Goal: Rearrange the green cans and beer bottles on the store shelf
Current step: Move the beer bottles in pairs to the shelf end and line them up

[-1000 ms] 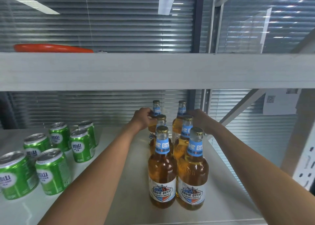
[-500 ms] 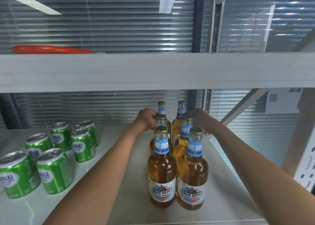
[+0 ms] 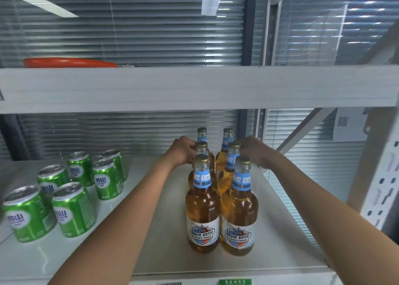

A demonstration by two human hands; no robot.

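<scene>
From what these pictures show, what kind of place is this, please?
Probably a shop or stockroom. A metal shelf holds rows of beer bottles and green cans, and a barcode price tag sits on its front edge.

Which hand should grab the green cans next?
Probably the left hand: the green cans stand on its side of the shelf, while the right hand is beyond the beer bottles.
</scene>
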